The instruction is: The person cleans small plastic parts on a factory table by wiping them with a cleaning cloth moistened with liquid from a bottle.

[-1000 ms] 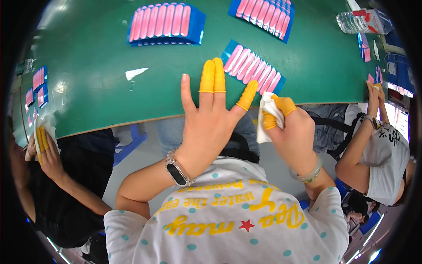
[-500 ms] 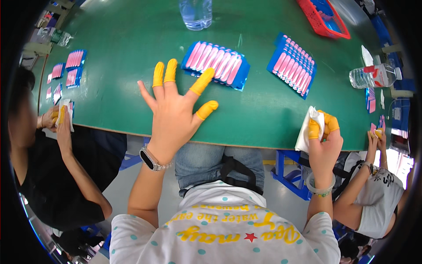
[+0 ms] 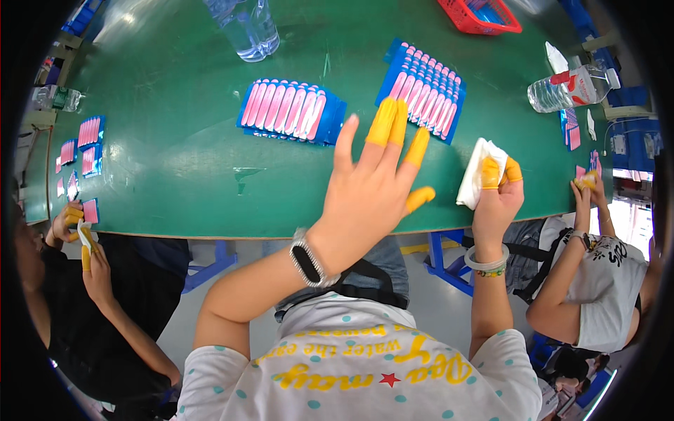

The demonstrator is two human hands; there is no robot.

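Observation:
My left hand (image 3: pixel 368 189) reaches over the green table with fingers spread, nothing in it. Yellow finger cots cover its thumb and most of its fingers; the little finger is bare. Its fingertips overlap the near edge of the right stack of blue sheets with pink strips (image 3: pixel 425 88); I cannot tell whether they touch it. Another such stack (image 3: pixel 288 111) lies to the left, slightly fanned. My right hand (image 3: pixel 500 196), also in yellow cots, pinches a folded white cloth (image 3: pixel 474 175) above the table near its front edge.
A clear water bottle (image 3: pixel 253 35) stands at the far left, and another (image 3: pixel 572 90) lies on its side at the right. A red basket (image 3: pixel 484 21) sits at the far edge. Co-workers handle similar sheets on both sides; smaller sheet piles (image 3: pixel 90 133) lie at left.
My left hand has moved right, from beside the left stack to the near edge of the right stack, fingers still spread. My right hand keeps hold of the white cloth. The view has shifted.

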